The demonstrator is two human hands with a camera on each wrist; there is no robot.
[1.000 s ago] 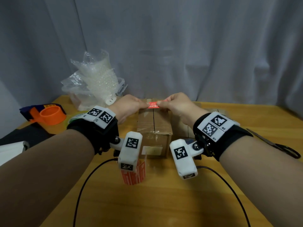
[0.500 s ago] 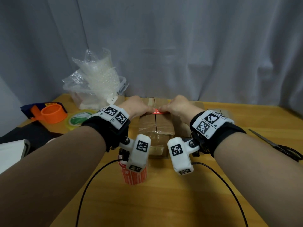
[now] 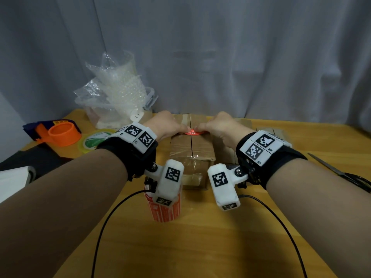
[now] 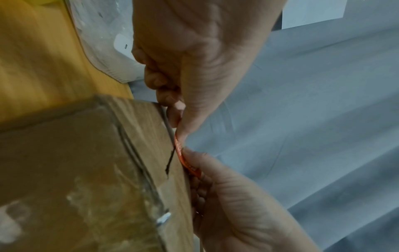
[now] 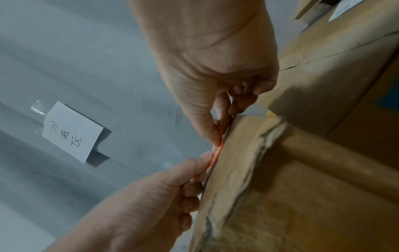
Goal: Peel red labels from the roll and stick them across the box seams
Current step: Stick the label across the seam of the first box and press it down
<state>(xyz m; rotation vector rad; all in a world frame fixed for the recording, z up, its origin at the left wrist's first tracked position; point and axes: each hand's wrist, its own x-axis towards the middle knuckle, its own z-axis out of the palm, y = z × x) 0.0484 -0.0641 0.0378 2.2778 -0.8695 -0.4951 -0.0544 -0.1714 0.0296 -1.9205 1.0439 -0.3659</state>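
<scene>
Left hand point(image 3: 166, 125) and right hand point(image 3: 217, 126) each pinch one end of a red label point(image 3: 192, 133), lowering it across the box point(image 3: 191, 155) top seam. Pressing down remains; the label roll point(image 3: 165, 209) stands on the worktop point(image 3: 200, 247).

two hands point(image 3: 166, 125), one red label point(image 3: 192, 133), one taped cardboard box point(image 3: 191, 151), one label roll point(image 3: 165, 209), one pair of scissors point(image 3: 345, 174), one orange tape dispenser point(image 3: 60, 134), one bubble wrap heap point(image 3: 118, 91)
</scene>
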